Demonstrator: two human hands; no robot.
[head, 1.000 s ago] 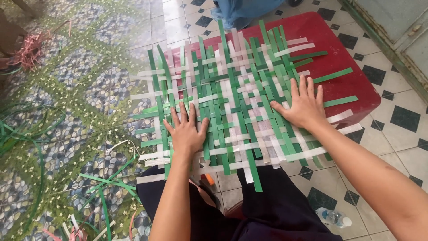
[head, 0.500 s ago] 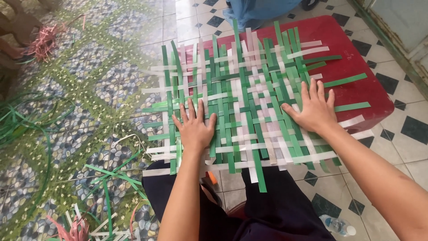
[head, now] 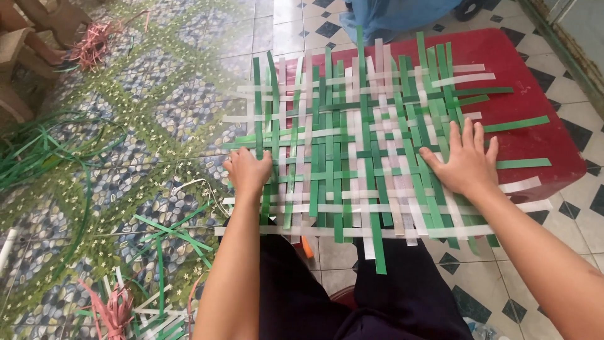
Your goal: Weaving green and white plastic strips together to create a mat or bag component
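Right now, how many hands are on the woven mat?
2: the left hand curled on the mat's left edge, the right hand flat on its right side.

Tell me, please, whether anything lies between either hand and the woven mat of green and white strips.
Nothing visible does. The left hand rests curled on the left edge of the woven mat, and the right hand lies flat on its right side, fingers spread directly on the strips.

I see a floor of two surfaces: white tiles with dark diamond insets (head: 591,201) on the right, and a green-and-blue pebble-patterned covering (head: 126,126) on the left. A red low table (head: 535,63) stands at upper right. Wooden furniture legs (head: 25,50) occupy the upper-left corner. Daylight is even.
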